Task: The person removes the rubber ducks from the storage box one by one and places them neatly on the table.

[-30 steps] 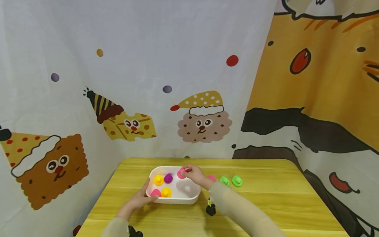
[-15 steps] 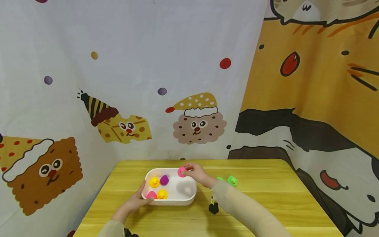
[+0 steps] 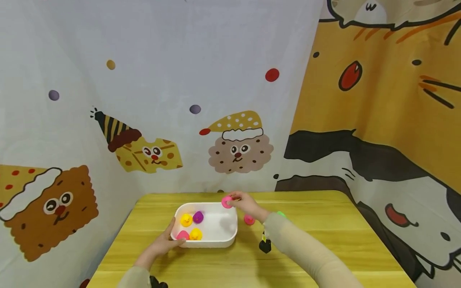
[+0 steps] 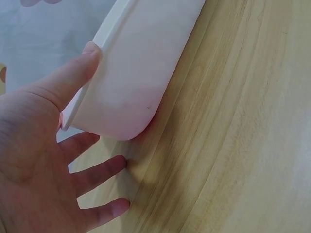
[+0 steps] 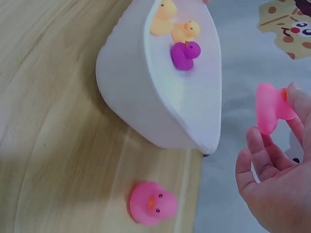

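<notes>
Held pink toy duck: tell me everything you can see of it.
The pink toy duck looks smooth, like soft plastic or rubber, with one small orange patch, likely its bill; no eyes show. The right grip pinches it in the air, near the far right corner of the white tub, without touching the tub.

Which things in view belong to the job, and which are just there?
Apparently in the job:
white tub, touched by left hand
pink duck in right hand
four ducks inside tub
loose pink duck
partly hidden green thing

Just there:
table
patterned curtain
</notes>
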`<state>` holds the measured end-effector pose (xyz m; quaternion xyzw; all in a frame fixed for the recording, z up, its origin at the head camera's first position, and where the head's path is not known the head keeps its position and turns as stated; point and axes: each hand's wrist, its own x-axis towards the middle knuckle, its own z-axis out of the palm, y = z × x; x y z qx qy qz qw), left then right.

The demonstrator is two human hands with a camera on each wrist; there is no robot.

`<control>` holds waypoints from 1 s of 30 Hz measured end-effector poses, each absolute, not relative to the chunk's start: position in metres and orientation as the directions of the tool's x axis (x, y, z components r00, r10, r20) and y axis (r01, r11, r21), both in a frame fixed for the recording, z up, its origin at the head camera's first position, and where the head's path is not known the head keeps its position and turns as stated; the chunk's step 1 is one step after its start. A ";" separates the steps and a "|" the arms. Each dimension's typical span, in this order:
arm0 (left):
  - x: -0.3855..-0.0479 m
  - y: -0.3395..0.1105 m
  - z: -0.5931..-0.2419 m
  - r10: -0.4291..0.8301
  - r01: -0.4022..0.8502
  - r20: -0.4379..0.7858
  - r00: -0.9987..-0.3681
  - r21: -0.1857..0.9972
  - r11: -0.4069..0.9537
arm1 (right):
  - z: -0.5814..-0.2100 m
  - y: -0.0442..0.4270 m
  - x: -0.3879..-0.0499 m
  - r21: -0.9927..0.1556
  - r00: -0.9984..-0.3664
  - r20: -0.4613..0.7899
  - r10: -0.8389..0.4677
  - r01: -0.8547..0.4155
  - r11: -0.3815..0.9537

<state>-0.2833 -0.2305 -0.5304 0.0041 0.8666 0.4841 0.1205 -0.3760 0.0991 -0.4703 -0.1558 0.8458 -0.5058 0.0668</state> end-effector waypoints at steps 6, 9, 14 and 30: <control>-0.282 -0.231 -0.531 0.113 -0.119 -0.210 -0.971 0.838 0.532 | -0.467 0.113 -0.378 -0.860 -0.942 0.034 -0.333 -0.197 0.471; -0.282 -0.231 -0.531 0.117 -0.116 -0.209 -0.971 0.837 0.535 | -0.466 0.122 -0.378 -0.860 -0.938 0.045 -0.344 -0.212 0.465; -0.283 -0.231 -0.530 0.125 -0.112 -0.211 -0.969 0.836 0.537 | -0.465 0.138 -0.381 -0.870 -0.939 0.048 -0.340 -0.206 0.447; -0.284 -0.230 -0.527 0.138 -0.107 -0.218 -0.966 0.826 0.554 | -0.454 0.175 -0.377 -0.874 -0.945 0.030 -0.325 -0.182 0.451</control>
